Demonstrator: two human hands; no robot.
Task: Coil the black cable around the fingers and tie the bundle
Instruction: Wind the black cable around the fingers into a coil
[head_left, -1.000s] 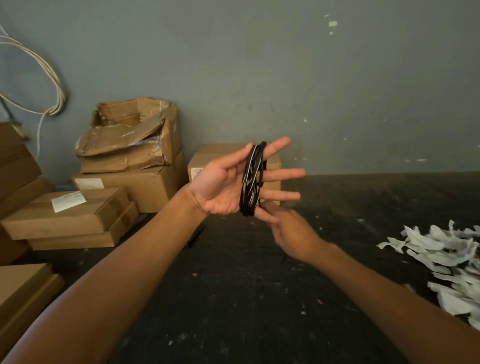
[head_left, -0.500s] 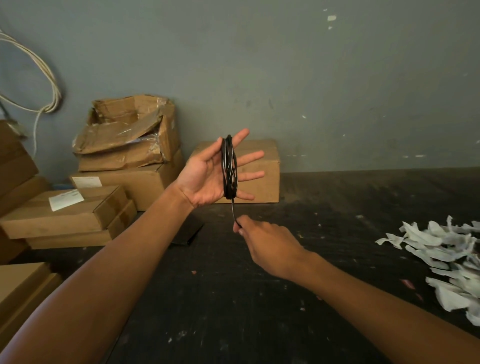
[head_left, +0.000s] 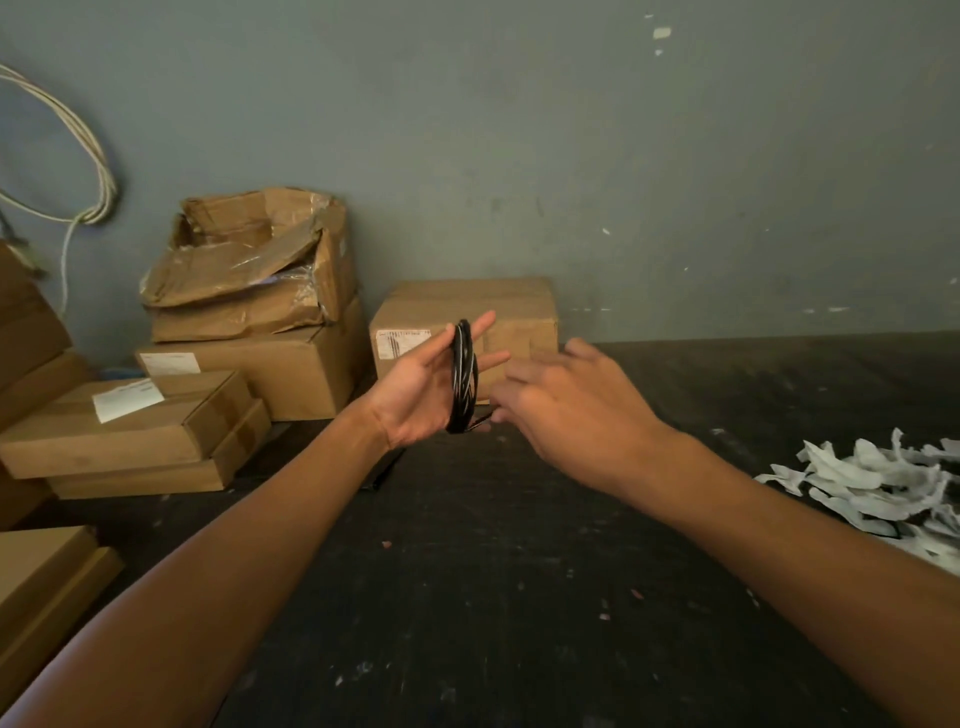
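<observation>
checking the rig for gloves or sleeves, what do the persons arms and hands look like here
Both are bare: the left hand and right hand wear no gloves, and both forearms are uncovered up to the frame edge, with no sleeve in view. No rings, watch, wristband or markings can be made out.

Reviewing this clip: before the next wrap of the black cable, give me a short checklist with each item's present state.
1. Coil sits around the fingers of the left hand: ok.
2. Left fingers spread and straight, so the loops stay on: ok.
3. Right hand has the free end pinched: cannot tell, its fingertips are blurred.
4. Loops lie together in one tight band: ok.
5. How much cable is left to wind: cannot tell, only a short tail shows.
6. Bundle tied: not ok, no tie visible yet.
</observation>
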